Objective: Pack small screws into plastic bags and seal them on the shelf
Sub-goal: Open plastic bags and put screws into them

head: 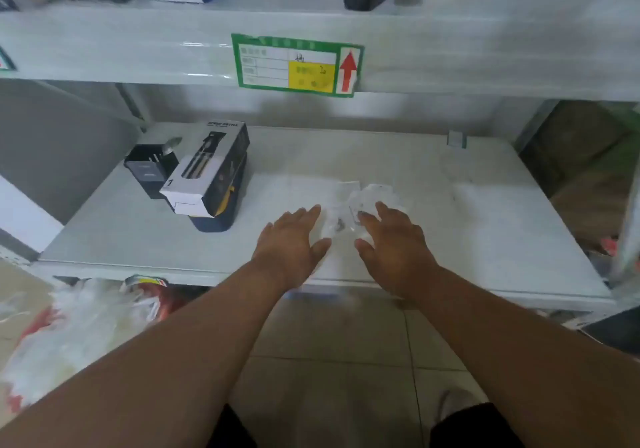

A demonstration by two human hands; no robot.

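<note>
Left hand grip wide, flat | right hand grip wide, fingertips on plastic bags | shelf

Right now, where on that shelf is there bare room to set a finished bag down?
The shelf is bare right of the right hand out to its right edge, and behind the plastic bags toward the back wall. A smaller patch lies in front of the boxes. It is crowded around the bags between both hands, left hand included.
</note>
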